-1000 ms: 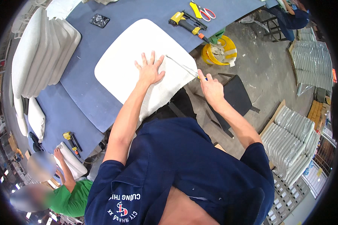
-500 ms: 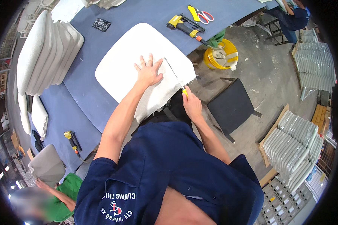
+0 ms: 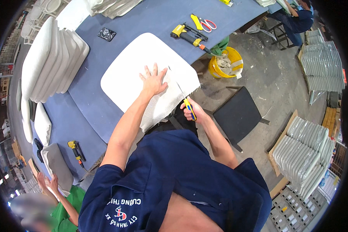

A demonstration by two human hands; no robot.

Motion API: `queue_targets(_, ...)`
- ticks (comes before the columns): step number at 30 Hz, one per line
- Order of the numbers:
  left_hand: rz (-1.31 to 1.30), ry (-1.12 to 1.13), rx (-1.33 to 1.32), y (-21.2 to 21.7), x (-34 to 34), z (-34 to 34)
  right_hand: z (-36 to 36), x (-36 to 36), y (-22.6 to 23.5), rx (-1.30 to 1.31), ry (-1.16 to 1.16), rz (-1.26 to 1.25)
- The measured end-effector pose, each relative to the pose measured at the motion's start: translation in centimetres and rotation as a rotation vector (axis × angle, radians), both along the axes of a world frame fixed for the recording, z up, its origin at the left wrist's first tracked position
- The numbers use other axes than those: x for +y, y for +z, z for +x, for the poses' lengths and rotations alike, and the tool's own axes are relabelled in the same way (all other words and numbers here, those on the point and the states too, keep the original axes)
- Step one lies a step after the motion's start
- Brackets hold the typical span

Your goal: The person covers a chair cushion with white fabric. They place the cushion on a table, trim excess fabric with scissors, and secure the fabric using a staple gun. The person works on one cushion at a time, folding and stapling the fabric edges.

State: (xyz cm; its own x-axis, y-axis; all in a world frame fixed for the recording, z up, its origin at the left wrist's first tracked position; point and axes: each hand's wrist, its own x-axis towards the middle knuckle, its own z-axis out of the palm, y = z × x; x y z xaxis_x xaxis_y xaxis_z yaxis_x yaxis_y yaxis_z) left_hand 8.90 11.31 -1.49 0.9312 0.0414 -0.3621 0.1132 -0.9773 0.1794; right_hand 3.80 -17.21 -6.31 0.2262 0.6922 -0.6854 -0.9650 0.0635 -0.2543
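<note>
1. Lining the far left edge, a row of white cushions [image 3: 46,65] stands stacked on the blue table [image 3: 100,112].
2. Near the lower left, a second person in a green top has both hands on a grey pad [image 3: 58,166]; a yellow stapler [image 3: 76,150] lies on the table just beside it.
3. A small black object [image 3: 106,34] lies on the table beyond the stack.
4. At the table's middle lies a white seat pad [image 3: 131,73], its near edge over the table's rim, with loose white fabric [image 3: 158,108] hanging from that edge.
5. The left hand [image 3: 154,80] lies flat on the seat pad, fingers spread apart, pressing the fabric.
6. The right hand [image 3: 191,110] is closed around the yellow and blue handle of a knife [image 3: 183,96], just off the seat pad's right corner; the blade points up along the fabric's edge.
7. Beyond the seat pad, a yellow staple gun [image 3: 187,34] and red scissors [image 3: 208,25] lie on the table.
8. On the floor to the right stand a yellow bucket [image 3: 225,63] and a dark stool [image 3: 237,114].
9. Stacks of grey panels [image 3: 305,149] lean at the far right.
</note>
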Motion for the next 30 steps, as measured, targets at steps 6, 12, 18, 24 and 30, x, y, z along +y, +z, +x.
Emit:
queue_targets(6, -0.283, 0.133, -0.027, -2.6, 3.4, 1.3, 0.4, -0.3, -0.3, -0.824, 0.130, -0.688)
queue_targets(12, -0.091, 1.108, -0.344, -6.8, 21.1, -3.7, 3.4, -2.6, -3.2, -0.165, 0.181, -0.336)
queue_targets(18, -1.111, 1.491, -0.284, -6.9, 26.9, -7.5, 7.0, -5.0, -1.3, -0.241, -0.495, -0.333)
queue_targets(24, -1.616, 1.366, -0.307, 0.9, 22.4, -11.5, 25.1, -8.8, -7.3, -0.053, -1.409, -0.410)
queue_targets(30, -1.360, 1.246, -0.810, 11.5, 14.6, -10.8, 37.7, -8.7, -5.9, -0.057, -0.793, -0.049)
